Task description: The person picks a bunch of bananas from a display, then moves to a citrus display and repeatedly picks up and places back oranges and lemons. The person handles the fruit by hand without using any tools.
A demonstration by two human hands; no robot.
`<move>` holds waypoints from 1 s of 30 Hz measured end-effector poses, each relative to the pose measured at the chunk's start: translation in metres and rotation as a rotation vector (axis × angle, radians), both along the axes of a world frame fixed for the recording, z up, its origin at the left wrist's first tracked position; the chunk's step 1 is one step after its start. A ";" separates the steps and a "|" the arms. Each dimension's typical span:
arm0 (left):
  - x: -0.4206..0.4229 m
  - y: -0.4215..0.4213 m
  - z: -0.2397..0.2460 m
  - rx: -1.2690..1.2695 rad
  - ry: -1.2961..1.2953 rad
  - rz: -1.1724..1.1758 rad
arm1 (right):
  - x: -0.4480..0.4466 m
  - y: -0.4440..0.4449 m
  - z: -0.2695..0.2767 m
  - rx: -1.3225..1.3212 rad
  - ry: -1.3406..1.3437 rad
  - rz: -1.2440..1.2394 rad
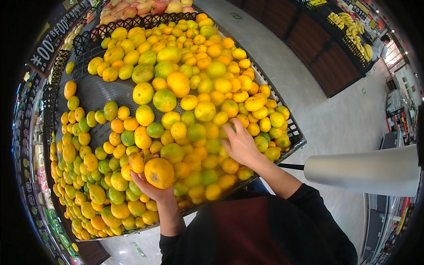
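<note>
My left hand (153,191), palm up, cradles a large orange mandarin (159,173) and a smaller mandarin (136,162) against its fingers, above the left part of the heap. To the right, my right hand (242,145) reaches over the heaped mandarins (205,111) with its fingers apart. Its fingertips are at the fruit, and no fruit appears lifted in it. The fruit ranges from orange through yellow to green. Part of the heap left of my right hand looks blurred.
A black plastic crate rim (299,140) edges the display, and dark mesh lining (96,91) shows between fruits. Reddish fruit (145,9) lies beyond the far divider. A pale cylinder (361,170) juts in from the right. Bananas (354,31) and a person (379,48) are across the aisle floor (281,66).
</note>
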State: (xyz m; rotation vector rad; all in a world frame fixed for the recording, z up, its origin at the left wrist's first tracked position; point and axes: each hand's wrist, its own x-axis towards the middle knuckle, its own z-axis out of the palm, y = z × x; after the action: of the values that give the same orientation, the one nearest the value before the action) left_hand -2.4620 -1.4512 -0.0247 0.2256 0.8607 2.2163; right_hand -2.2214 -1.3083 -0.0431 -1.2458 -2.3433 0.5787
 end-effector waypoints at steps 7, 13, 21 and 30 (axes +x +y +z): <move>-0.001 0.001 0.000 -0.032 0.028 0.000 | -0.002 -0.006 -0.008 -0.018 -0.004 -0.074; 0.002 0.002 0.001 -0.065 0.048 0.020 | -0.006 -0.015 -0.003 -0.239 0.218 -0.066; 0.006 0.002 0.008 -0.075 0.113 0.018 | -0.025 -0.057 0.016 0.078 0.360 0.571; 0.010 0.000 0.014 -0.134 0.025 0.043 | 0.019 0.034 0.002 0.195 -0.209 -0.076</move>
State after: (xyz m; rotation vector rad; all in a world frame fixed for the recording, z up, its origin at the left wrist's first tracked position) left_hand -2.4519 -1.4512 -0.0111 0.1730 1.0321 2.1897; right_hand -2.2023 -1.2747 -0.0408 -1.3520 -2.4383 0.1976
